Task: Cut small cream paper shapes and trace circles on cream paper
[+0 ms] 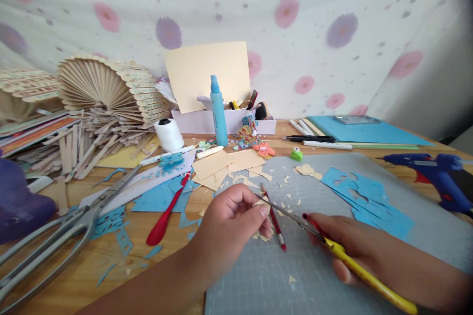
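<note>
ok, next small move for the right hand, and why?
Probably one short, careful snip at the cream paper piece: the left hand pinches it, and the blades of the scissors in the right hand are already at it. I'd keep it small because the left fingertips are very close to the blades.

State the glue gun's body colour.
The glue gun is blue, showing best in the head view, at far right.

My left hand (231, 219): thumb (254, 220) pinched toward curled index finger (236, 193), forearm (158, 280) slanting up from below. My right hand (358, 243): in from right, digits bent in grip, near left.
</note>
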Demonstrator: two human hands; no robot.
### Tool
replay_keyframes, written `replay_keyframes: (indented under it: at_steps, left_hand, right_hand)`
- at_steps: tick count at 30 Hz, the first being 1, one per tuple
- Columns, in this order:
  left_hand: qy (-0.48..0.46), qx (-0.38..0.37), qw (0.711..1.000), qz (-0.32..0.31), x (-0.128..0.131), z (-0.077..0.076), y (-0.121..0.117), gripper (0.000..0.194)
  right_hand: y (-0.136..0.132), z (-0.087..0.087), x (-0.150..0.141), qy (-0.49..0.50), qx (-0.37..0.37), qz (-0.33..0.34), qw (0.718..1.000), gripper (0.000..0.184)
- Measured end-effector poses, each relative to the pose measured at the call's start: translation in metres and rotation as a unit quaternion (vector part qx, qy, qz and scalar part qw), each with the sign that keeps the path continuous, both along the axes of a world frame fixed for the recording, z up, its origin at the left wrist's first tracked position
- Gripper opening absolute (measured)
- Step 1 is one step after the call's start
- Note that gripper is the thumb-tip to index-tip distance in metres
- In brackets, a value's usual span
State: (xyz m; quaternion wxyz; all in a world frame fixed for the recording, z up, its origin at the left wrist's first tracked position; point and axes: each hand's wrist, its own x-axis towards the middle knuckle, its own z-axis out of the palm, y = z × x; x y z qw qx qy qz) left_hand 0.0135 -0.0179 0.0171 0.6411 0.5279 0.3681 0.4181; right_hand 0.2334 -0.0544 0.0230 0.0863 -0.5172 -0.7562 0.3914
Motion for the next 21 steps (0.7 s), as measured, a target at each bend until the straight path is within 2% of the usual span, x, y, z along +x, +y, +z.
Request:
replay_keyframes:
  at_steps: [4,10,21]
  left_hand:
    - [0.022,0.01,1.0,0.001,-0.0016,0.0003,-0.0012,0.02]
    - [0.044,0.028,0.998,-0.016,-0.0033,-0.0037,-0.001,0.018]
    - [0.007,0.011,1.0,-0.02,0.0004,-0.0049,-0.0012,0.018]
  right_hand:
    - [-0.0001,0.0014,0.0004,0.032,-0.022,0.001,0.999,0.017]
    - [0.0018,0.0049,-0.001,0.037,-0.012,0.006,0.999,0.016]
    - [0.0014,0.0019,-0.0011,0.021,-0.017,0.002,1.0,0.013]
